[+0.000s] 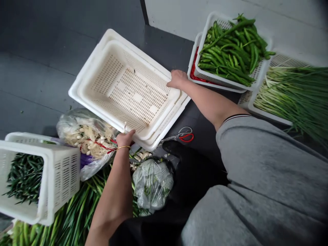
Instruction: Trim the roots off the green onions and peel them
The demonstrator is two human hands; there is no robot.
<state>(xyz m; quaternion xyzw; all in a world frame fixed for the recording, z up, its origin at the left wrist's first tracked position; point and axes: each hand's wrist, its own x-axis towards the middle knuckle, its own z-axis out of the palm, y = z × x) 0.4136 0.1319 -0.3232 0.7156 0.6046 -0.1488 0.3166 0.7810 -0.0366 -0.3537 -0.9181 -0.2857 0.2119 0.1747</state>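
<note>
Two white plastic baskets [104, 89], one nested in the other, are held out in front of me above the floor. Small dark bits lie on the perforated bottom of the upper one. My left hand [125, 139] grips the near long rim, thumb on top. At the opposite side, my right hand [178, 79] is closed over the far rim near the right corner. The fingers of both hands are partly hidden under the rims. Scissors with one red handle loop [186, 137] lie on the floor just past the basket's lower right corner.
Green peppers [230, 51] fill a white basket at the upper right, with green onions [294, 89] in another beside it. At left stands a basket of dark green chilies [25, 176]. Below lie a clear bag of white roots [94, 141], long green stalks [82, 205] and a netted bundle [153, 181].
</note>
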